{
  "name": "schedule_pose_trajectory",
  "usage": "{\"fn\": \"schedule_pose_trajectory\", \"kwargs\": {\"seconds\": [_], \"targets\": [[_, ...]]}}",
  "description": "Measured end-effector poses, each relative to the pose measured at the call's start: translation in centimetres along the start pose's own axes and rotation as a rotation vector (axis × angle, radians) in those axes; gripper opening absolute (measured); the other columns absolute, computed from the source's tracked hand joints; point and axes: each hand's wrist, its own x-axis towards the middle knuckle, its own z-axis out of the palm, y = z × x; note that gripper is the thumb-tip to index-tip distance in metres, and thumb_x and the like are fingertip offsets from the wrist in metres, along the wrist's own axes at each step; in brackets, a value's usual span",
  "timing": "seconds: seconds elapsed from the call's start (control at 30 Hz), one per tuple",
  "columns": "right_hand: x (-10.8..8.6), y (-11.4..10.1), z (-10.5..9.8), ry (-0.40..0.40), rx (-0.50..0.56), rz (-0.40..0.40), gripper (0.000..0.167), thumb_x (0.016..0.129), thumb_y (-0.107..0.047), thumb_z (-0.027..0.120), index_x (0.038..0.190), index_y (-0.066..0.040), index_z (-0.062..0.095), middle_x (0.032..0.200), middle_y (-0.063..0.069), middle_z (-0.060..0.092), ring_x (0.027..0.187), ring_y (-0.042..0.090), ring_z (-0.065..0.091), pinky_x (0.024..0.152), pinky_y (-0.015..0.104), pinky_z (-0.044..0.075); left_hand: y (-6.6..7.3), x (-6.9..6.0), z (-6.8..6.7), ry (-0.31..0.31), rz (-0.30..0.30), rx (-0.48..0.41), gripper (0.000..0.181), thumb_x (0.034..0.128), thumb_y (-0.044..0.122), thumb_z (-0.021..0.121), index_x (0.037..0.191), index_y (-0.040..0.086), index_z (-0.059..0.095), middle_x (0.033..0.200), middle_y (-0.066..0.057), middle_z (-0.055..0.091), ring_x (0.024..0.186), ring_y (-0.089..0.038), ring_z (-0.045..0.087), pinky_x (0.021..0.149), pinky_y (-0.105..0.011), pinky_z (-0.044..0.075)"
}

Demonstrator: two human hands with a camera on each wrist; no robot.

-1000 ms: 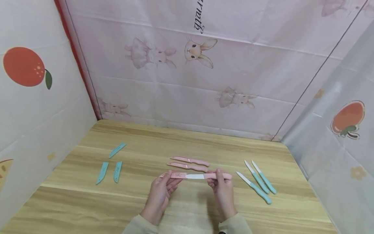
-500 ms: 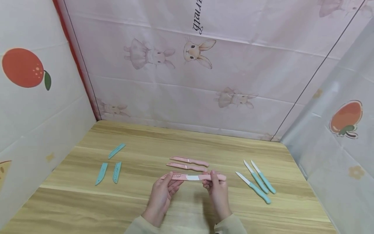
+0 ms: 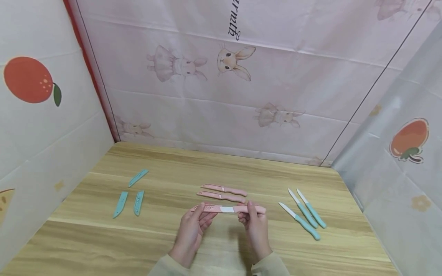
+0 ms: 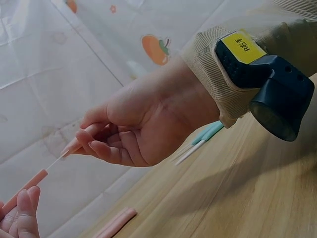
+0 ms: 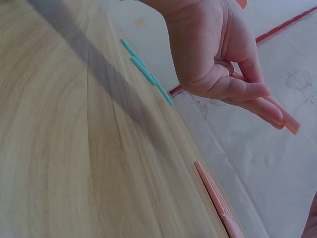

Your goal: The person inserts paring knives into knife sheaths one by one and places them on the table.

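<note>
My left hand (image 3: 188, 233) pinches a pink knife sheath (image 3: 211, 208) between thumb and fingers, above the table. The right hand (image 3: 256, 232) grips the pink handle (image 3: 241, 209) of a paring knife, thumb on top. Its white blade (image 3: 227, 209) runs into the sheath's mouth, with a short stretch showing between sheath and handle. Two pink knives in sheaths, one nearer (image 3: 221, 197) and one farther (image 3: 224, 189), lie just beyond my hands. In the left wrist view, the right hand (image 4: 136, 124) curls its fingers at the handle; the right wrist view shows the left hand (image 5: 218, 59) on the sheath.
Several turquoise sheaths (image 3: 120, 204) lie on the wooden table (image 3: 165, 168) at the left. At the right are several turquoise-handled knives (image 3: 306, 227) with bare white blades, tips pointing away. Printed cloth walls (image 3: 193, 111) border the table at the back and sides.
The right hand has moved left with the knife, so the blade sits deeper in the sheath and less of it shows. The left hand has stayed almost still.
</note>
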Motion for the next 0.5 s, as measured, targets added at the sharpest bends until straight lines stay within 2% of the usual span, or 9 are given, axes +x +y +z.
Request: {"fn": "schedule_pose_trajectory", "kwargs": {"seconds": [0.23,0.5], "targets": [[0.12,0.16,-0.13,-0.019,-0.03,-0.007,0.041,0.1,-0.021,0.045,0.073,-0.007,0.073,0.082,0.007,0.069,0.055,0.004,0.055,0.051,0.014,0.048,-0.11,0.07,0.17,0.021,0.0,-0.011,0.04,0.0999,0.022,0.045,0.121,-0.012,0.043,0.091,-0.01,0.068,0.081,-0.013,0.068,0.063,-0.015,0.054],[0.01,-0.03,0.09,-0.01,-0.043,0.003,0.041,0.1,-0.02,0.044,0.074,-0.007,0.073,0.079,0.003,0.068,0.055,0.004,0.054,0.051,0.014,0.047,-0.18,0.08,0.2,0.022,0.004,-0.021,0.039,0.0999,0.021,0.044,0.121,-0.012,0.044,0.092,-0.011,0.069,0.082,-0.014,0.068,0.063,-0.015,0.054]]}}
